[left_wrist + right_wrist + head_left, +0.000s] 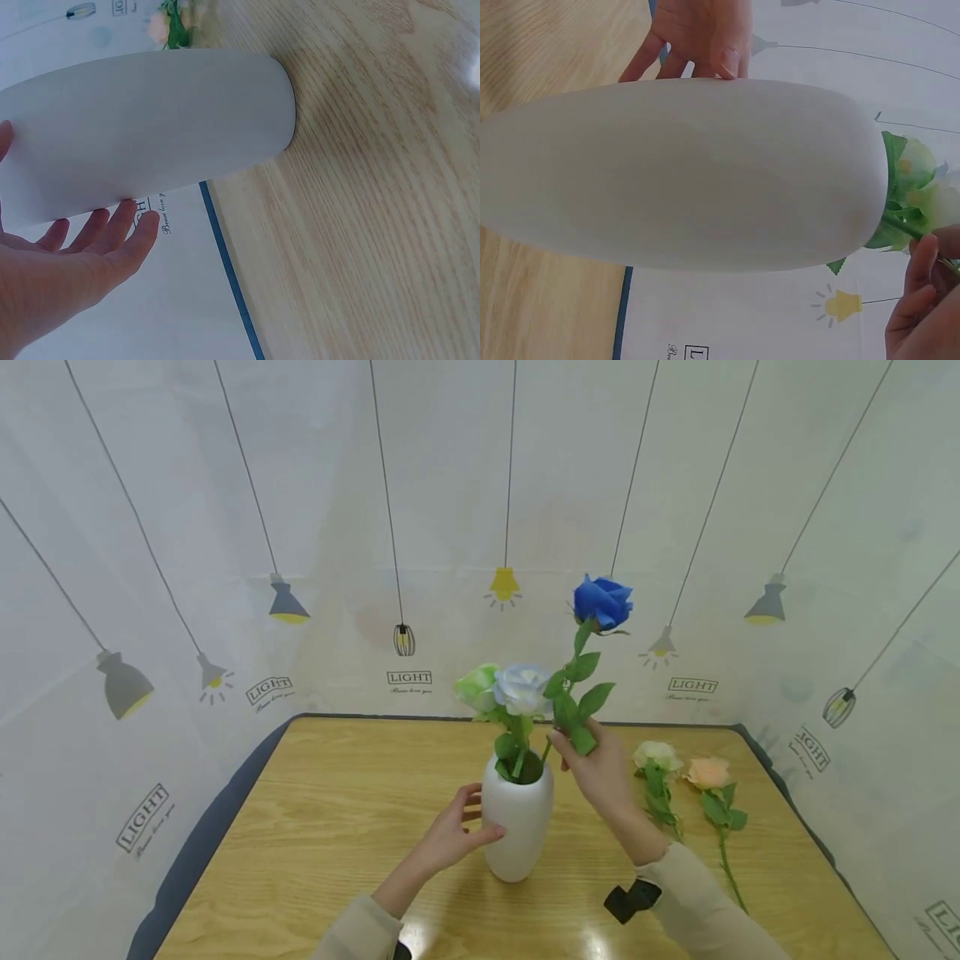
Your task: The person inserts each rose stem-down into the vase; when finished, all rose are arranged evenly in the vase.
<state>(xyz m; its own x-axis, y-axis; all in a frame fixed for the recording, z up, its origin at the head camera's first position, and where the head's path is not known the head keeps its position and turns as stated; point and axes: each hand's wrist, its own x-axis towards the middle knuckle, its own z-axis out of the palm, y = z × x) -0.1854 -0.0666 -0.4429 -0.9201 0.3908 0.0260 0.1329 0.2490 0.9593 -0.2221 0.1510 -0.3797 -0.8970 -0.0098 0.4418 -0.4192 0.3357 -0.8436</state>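
A white vase (517, 831) stands upright on the table, steadied by my left hand (457, 833), whose thumb and fingers curve around its left side. In the left wrist view the fingertips (129, 206) meet the vase wall. My right hand (600, 768) pinches the green stem of a blue rose (602, 603) above the vase's right rim. The right wrist view shows that stem (904, 227) with its lower end inside the mouth. A pale blue-white rose (522, 689) and a green-white rose (477, 687) stand in the vase.
A cream rose (657, 757) and a peach rose (708, 772) lie on the wooden table (337, 810) to the right, near my right forearm. Behind the table hangs a pale wall sheet (442, 510) printed with lamps.
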